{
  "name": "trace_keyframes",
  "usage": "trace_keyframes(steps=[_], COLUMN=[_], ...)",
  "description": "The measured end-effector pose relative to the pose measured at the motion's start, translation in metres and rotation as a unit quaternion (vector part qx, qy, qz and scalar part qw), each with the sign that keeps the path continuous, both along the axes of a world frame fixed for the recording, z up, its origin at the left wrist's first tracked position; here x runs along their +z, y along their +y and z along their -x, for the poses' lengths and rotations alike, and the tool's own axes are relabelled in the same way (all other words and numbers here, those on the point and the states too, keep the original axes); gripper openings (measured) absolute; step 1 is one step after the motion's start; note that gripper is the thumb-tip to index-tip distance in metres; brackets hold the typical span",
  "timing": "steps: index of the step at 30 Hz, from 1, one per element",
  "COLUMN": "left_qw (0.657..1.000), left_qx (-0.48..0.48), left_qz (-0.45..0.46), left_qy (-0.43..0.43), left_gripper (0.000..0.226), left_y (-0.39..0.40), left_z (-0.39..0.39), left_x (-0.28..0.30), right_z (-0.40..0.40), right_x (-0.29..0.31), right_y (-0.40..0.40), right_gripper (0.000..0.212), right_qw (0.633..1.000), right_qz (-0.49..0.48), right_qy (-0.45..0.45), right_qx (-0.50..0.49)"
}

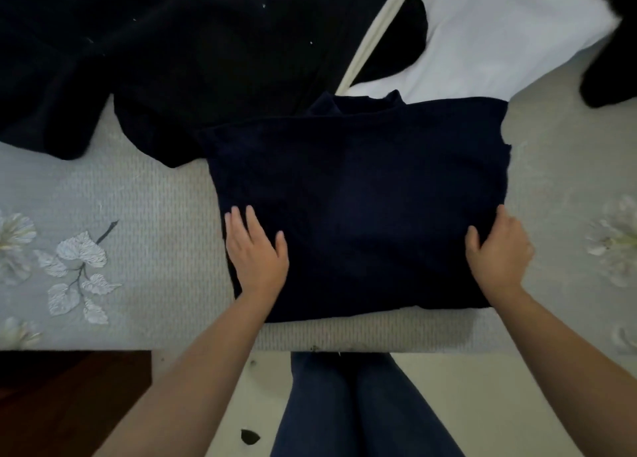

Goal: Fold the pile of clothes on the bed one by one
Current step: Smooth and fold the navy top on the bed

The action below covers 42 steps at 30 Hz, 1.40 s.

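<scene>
Pale floor [448, 387], dark wooden furniture [69, 398]

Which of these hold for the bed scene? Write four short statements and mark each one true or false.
1. The left hand lies flat on the navy garment. True.
2. The right hand is lifted clear of the garment. False: it holds the garment's right edge.
3. A white pillow lies beyond the garment. True.
4. The bedspread is plain red. False: it is pale grey with a white flower print.
</scene>
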<state>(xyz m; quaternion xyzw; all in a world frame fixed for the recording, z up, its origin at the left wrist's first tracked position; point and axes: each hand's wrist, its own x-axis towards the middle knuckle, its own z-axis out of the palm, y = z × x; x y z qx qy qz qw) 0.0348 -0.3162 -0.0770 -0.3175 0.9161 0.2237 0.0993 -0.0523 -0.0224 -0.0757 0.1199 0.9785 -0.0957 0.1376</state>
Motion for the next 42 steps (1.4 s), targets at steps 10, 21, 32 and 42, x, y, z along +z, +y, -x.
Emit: trace_keyframes(steps=[10, 21, 32, 42], left_qw=[0.978, 0.91, 0.892, 0.685], left_qx=[-0.169, -0.223, -0.445, -0.675], left_qz=[0.021, 0.067, 0.047, 0.236], left_qy=[-0.116, -0.342, -0.058, -0.136], left_gripper=[0.076, 0.091, 0.05, 0.069], left_y=[0.044, 0.035, 0.129, 0.243], left_z=[-0.066, -0.069, 0.075, 0.236], left_x=[-0.009, -0.012, 0.027, 0.002], right_z=[-0.03, -0.024, -0.058, -0.045], right_x=[-0.002, -0.023, -0.019, -0.032], right_y=[0.028, 0.057, 0.046, 0.045], right_gripper=[0.029, 0.026, 0.035, 0.015], right_qw=[0.957, 0.98, 0.984, 0.971], right_qz=[0.18, 0.096, 0.079, 0.138], right_qy=[-0.053, -0.032, -0.01, -0.025], right_qx=[-0.223, -0.174, -0.159, -0.194])
